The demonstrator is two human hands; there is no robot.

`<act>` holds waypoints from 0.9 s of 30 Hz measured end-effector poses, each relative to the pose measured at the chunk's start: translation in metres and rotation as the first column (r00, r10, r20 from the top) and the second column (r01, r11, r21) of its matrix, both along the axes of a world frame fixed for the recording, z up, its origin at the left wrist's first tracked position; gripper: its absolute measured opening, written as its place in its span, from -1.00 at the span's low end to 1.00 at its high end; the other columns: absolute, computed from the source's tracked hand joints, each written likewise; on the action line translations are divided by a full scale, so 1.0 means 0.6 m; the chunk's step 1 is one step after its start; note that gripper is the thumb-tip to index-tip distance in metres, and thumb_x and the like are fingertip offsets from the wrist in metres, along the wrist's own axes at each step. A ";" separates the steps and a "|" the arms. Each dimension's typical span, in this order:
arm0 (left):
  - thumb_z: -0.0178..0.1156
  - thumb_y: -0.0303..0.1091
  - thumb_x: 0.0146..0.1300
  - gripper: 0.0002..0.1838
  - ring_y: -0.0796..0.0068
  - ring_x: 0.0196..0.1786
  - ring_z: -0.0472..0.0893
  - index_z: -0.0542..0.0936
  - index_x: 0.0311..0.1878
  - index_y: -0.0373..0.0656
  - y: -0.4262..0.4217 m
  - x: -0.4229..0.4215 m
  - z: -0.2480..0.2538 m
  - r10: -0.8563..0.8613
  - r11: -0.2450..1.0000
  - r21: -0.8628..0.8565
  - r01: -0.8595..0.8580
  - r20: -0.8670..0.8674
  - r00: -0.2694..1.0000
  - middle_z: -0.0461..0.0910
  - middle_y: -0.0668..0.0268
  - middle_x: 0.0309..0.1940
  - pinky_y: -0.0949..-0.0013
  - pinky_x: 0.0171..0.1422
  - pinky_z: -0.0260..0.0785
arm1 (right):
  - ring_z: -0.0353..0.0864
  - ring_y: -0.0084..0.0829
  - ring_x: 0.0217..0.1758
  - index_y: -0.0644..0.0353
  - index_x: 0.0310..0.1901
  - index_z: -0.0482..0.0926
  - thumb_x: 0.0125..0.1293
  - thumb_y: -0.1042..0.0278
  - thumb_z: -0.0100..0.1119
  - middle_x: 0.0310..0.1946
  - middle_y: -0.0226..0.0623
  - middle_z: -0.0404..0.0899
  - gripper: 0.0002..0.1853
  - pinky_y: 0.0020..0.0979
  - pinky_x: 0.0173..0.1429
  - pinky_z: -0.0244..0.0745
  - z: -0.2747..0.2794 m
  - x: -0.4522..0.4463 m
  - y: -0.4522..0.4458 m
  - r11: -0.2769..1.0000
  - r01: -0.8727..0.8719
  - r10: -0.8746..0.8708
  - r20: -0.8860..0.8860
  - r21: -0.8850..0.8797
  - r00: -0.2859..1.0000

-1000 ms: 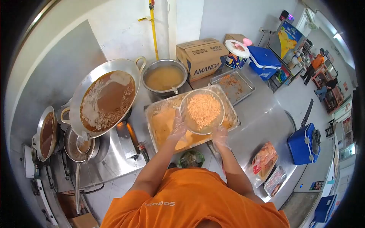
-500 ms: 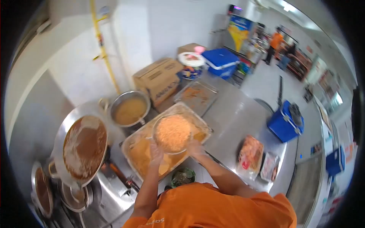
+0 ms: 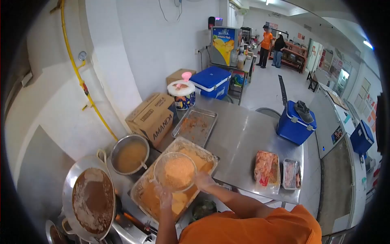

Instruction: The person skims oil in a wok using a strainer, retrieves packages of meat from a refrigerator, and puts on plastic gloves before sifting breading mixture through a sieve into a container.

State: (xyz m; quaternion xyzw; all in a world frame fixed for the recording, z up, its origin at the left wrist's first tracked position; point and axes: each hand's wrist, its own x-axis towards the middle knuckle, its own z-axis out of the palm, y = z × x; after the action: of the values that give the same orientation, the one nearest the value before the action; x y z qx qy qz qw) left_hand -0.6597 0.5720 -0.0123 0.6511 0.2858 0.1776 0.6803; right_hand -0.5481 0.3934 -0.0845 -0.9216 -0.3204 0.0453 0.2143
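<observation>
My left hand (image 3: 164,196), in a clear glove, grips the near-left rim of a round sieve (image 3: 161,164). On the opposite side my right hand (image 3: 204,181), gloved too, grips the right rim. Orange breading crumbs (image 3: 179,172) lie in the sieve, mostly toward its right side. The sieve is above a large rectangular tray (image 3: 140,200) with orange-tan breading powder in it. Pale smooth mounds of the powder show below the sieve, between my forearms.
Left of the tray stand a pot of yellowish liquid (image 3: 114,156) and a wide pan of brown oil (image 3: 70,175). Beyond are a crumb-strewn metal tray (image 3: 209,129), a carton (image 3: 151,118) and a blue cooler (image 3: 211,77). Bagged raw meat (image 3: 267,164) lies right. Two people stand far off.
The crumbs in the sieve have spread differently, leaving more of its left side bare. My hands and the sieve appear lower and further left as the camera view has shifted.
</observation>
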 end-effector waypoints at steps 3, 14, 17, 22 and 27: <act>0.09 -0.25 0.34 -0.30 -0.05 0.42 0.31 0.13 0.47 -0.32 0.071 0.019 -0.204 0.067 0.726 0.678 0.113 -0.234 0.970 0.30 -0.22 0.33 0.04 0.47 0.13 | 0.64 0.04 -0.07 0.27 -0.22 0.65 0.22 0.41 0.04 -0.19 0.10 0.61 -0.78 -0.07 0.00 0.54 -0.021 -0.034 -0.014 0.995 -0.090 0.092 0.094 -0.031 0.991; 0.09 -0.26 0.36 -0.43 0.10 0.25 0.40 0.28 0.36 -0.30 0.067 0.053 -0.187 0.004 0.976 0.187 -0.107 0.481 0.877 0.35 -0.03 0.24 0.06 0.28 0.32 | 0.62 0.12 -0.09 0.38 -0.27 0.62 0.24 0.28 0.02 -0.26 0.18 0.62 -0.70 -0.05 0.06 0.49 0.117 -0.043 0.010 0.885 0.396 -0.251 -0.463 0.246 0.850; 0.08 -0.22 0.35 -0.40 0.05 0.23 0.42 0.27 0.35 -0.36 0.118 0.032 -0.248 -0.040 0.790 0.536 0.298 -0.439 0.897 0.37 -0.13 0.19 0.05 0.24 0.33 | 0.66 0.05 -0.06 0.38 -0.28 0.67 0.21 0.46 0.03 -0.21 0.15 0.65 -0.77 -0.12 0.04 0.54 0.016 -0.004 0.004 0.979 -0.094 0.086 -0.048 -0.183 0.995; 0.10 -0.09 0.35 -0.26 0.00 0.13 0.54 0.16 0.40 -0.44 -0.047 -0.011 0.045 0.042 0.142 0.989 -0.046 0.041 0.998 0.42 -0.17 0.19 0.04 0.23 0.41 | 0.65 0.04 -0.11 0.41 -0.24 0.61 0.36 0.14 -0.07 -0.23 0.17 0.64 -0.58 -0.09 -0.05 0.49 -0.090 -0.016 0.061 0.942 0.324 -0.284 -0.301 0.090 0.910; 0.23 -0.12 0.28 -0.22 -0.03 0.14 0.56 0.18 0.44 -0.31 -0.013 0.084 0.025 -0.146 0.741 0.456 0.492 -0.606 0.782 0.46 -0.12 0.22 0.09 0.22 0.44 | 0.65 0.03 -0.12 0.33 -0.21 0.64 0.35 0.18 -0.05 -0.24 0.11 0.64 -0.63 -0.07 -0.02 0.51 -0.006 -0.080 0.089 0.900 0.419 -0.247 -0.649 0.123 0.720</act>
State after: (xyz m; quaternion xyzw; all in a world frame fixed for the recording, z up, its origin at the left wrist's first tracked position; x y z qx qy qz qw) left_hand -0.6092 0.5643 0.0028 0.8927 0.2716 -0.0551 0.3554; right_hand -0.5959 0.4471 -0.0878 -0.8610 -0.0626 0.2624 0.4311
